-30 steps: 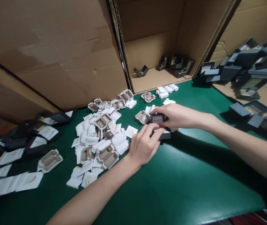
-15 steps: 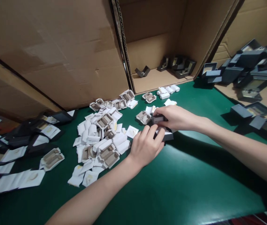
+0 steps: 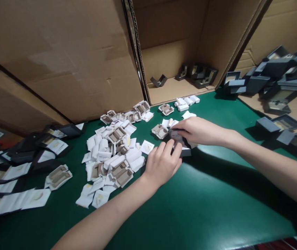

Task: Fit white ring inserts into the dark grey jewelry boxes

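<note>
A small dark grey hinged box (image 3: 186, 151) stands on the green table with its lid raised, and both hands are on it. My left hand (image 3: 163, 157) is closed over its near left side, fingers curled at the box's opening. From the right, my right hand (image 3: 197, 131) grips the raised lid between thumb and fingers. The fingers hide most of the inside. Just beyond the hands lies an open white folded carton (image 3: 160, 131). Left of them spreads a heap of white paper pieces and small cartons (image 3: 117, 159).
Dark open boxes with white papers (image 3: 25, 156) lie at the left. Several dark boxes (image 3: 271, 74) are piled at the right on cardboard. A large open carton (image 3: 174, 92) at the back holds a few dark boxes. Small white cartons (image 3: 186, 103) lie before it.
My right hand has shifted slightly, and the box's lid shows more upright, with more of its inner face visible. My left hand has stayed nearly in place.
</note>
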Available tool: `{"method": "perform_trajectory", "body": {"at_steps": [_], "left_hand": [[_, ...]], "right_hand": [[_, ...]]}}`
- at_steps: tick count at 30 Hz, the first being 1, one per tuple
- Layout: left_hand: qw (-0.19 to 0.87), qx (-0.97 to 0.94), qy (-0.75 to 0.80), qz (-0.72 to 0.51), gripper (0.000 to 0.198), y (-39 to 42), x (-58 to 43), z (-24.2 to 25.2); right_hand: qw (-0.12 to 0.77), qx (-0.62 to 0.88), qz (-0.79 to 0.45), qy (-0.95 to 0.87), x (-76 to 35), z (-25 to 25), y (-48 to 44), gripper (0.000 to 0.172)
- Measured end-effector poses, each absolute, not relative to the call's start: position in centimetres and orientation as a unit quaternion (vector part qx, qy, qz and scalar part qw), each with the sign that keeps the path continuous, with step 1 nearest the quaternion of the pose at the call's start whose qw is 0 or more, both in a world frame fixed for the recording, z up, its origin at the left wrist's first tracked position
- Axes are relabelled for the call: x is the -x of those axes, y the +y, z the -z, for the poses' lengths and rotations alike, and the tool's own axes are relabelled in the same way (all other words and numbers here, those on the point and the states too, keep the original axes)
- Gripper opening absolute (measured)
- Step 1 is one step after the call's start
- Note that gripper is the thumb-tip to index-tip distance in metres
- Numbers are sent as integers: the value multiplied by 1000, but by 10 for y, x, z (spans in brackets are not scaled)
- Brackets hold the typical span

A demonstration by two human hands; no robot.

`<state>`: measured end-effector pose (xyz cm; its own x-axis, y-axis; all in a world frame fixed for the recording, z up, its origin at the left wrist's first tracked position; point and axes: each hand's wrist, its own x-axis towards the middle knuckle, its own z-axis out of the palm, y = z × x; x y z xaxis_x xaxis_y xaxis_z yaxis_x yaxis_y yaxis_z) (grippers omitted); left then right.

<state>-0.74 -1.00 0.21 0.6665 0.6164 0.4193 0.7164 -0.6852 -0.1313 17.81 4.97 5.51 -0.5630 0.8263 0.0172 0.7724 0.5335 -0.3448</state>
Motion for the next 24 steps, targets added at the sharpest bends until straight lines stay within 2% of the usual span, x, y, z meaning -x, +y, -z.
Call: {"method": "perform_trajectory", "body": {"at_steps": [7, 14, 20, 24], "left_hand": [[149, 904, -365, 166, 36, -10, 8, -3], [123, 906, -367, 171, 41, -10, 8, -4], [-32, 887, -349, 302, 65, -3, 11, -25], [-130, 852, -351, 367, 64, -1, 15, -42]], "right_hand": [[77, 499, -105, -857, -173, -51, 49, 22], [65, 455, -163, -873, -181, -56, 52, 21], [96, 451, -194, -866, -181, -63, 51, 20], [149, 439, -221, -858, -181, -74, 46, 16]]}}
